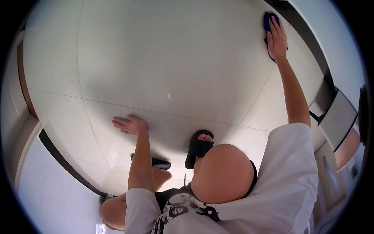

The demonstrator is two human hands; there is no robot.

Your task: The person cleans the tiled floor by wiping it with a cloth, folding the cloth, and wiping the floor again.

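My right hand (277,41) reaches far out to the upper right. It lies flat, fingers stretched out, on a dark blue cloth (267,18) on the tiled floor (163,70). Part of the cloth is hidden under the palm, and bits of it show past the fingers and the wrist. My left hand (131,124) is empty and open near the middle left, its fingers extended to the left, at or just above the floor; whether it touches the tiles I cannot tell.
Below the hands are my feet in black slippers (193,152) and a bare bent knee (222,171). Dark skirting (311,50) runs along the right wall, with more skirting (66,163) at lower left. A white panel with dark edges (338,119) stands at the right.
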